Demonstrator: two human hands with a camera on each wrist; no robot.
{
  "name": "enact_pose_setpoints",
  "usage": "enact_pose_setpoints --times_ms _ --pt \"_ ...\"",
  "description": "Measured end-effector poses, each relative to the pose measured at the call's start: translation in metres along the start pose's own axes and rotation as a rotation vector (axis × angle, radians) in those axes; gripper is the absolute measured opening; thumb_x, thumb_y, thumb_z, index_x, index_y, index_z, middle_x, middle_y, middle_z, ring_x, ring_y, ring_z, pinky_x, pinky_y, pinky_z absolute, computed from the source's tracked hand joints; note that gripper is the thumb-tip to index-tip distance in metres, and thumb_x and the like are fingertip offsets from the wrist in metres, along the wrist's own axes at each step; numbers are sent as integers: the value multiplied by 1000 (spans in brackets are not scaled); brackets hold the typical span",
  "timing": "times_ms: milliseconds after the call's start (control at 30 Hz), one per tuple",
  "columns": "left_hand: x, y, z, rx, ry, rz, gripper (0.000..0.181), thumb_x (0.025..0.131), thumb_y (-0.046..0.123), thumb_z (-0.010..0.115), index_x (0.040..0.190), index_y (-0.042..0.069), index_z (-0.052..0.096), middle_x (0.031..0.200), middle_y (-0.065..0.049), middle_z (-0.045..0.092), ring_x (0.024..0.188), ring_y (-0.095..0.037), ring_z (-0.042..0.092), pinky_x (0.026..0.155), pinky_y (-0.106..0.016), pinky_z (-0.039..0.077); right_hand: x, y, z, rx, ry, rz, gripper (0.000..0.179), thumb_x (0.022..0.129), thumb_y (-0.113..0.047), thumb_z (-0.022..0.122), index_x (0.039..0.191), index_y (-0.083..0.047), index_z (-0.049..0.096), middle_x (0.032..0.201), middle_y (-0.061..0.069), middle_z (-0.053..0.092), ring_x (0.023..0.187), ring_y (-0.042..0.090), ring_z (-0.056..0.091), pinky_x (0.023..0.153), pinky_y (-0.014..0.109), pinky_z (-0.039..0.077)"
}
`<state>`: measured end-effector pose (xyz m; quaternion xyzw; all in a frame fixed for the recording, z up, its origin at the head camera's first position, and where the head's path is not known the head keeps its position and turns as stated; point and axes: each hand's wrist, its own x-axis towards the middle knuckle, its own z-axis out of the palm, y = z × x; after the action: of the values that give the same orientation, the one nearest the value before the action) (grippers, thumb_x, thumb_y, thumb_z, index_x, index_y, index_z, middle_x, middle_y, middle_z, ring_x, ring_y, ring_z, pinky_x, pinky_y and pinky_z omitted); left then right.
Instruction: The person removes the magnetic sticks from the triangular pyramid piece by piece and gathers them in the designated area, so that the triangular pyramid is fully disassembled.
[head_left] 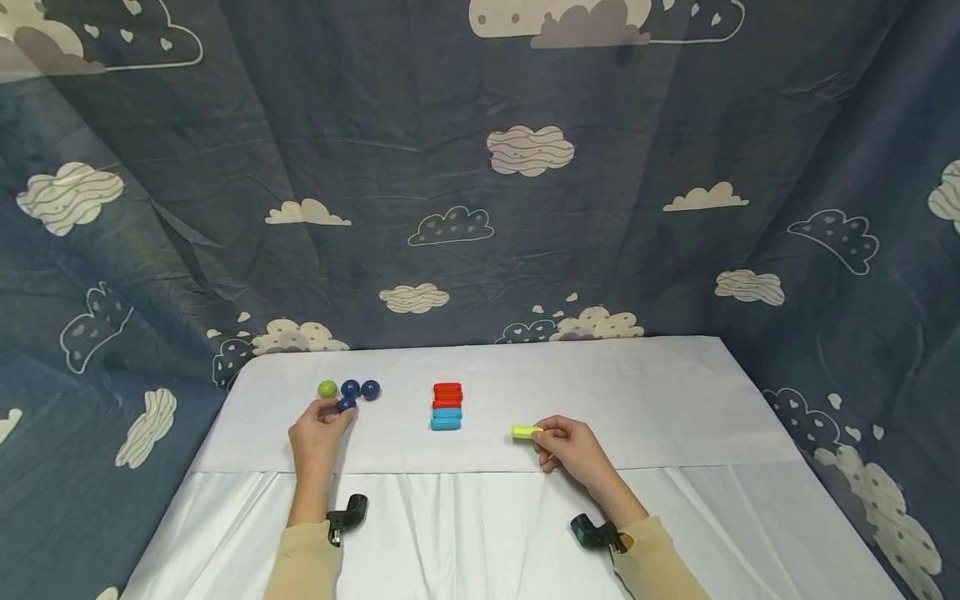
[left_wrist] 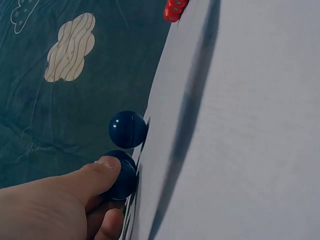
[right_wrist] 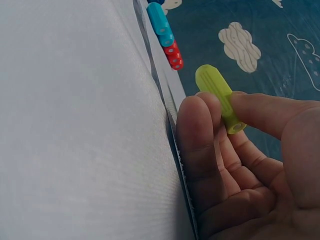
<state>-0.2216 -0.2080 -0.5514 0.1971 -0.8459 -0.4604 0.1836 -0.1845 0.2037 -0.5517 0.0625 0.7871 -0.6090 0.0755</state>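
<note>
My left hand (head_left: 318, 433) pinches a dark blue ball (head_left: 346, 404) between thumb and fingers, low over the white cloth. In the left wrist view the thumb lies across the held ball, with another dark blue ball (left_wrist: 128, 129) just beyond it. Behind the fingers in the head view are two dark blue balls (head_left: 371, 390) and a green ball (head_left: 327, 389). My right hand (head_left: 572, 450) holds a short yellow-green rounded stick (right_wrist: 215, 87) between thumb and fingers, its far end sticking out to the left in the head view.
Between the hands lie red rounded sticks (head_left: 447, 388) and light blue ones (head_left: 446, 424), lined up in one column. A white cloth (head_left: 637, 392) covers the table. Dark blue cloud-print fabric (head_left: 360, 275) hangs behind and at both sides.
</note>
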Motion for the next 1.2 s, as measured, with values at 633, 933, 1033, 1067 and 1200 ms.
enact_pose_setpoints --times_ms 633,933,1033,1067,1200 --pt "0 2 0 -19 38 18 38 89 20 86 121 2 76 112 -20 78 82 -10 59 68 -14 40 -1 -1 1 -6 2 -8 21 101 -14 71 116 1 69 88 11 72 65 16 65 57 27 59" --pt "-2 9 -3 -197 305 208 18 97 14 78 107 -1 77 101 -15 74 77 12 48 69 -8 35 -2 -3 2 -1 -2 -5 22 101 -15 71 116 1 70 88 12 72 65 16 65 57 26 59" --pt "-9 20 3 -301 308 356 12 95 7 79 102 -2 78 96 -17 74 77 11 52 66 -8 37 -3 -3 2 2 -5 1 22 101 -15 71 116 1 70 89 12 72 66 16 65 57 26 59" --pt "-12 24 7 -333 290 407 10 94 5 80 100 -3 78 94 -18 74 77 9 53 65 -7 37 -3 -3 2 2 -5 2 22 101 -15 71 116 1 69 89 12 72 66 16 65 57 26 59" --pt "-30 41 29 -439 146 555 8 90 1 83 97 0 80 88 -16 75 76 -1 57 62 -8 38 -3 -3 2 -3 1 0 21 101 -14 71 116 1 69 88 11 72 65 16 65 57 27 59"
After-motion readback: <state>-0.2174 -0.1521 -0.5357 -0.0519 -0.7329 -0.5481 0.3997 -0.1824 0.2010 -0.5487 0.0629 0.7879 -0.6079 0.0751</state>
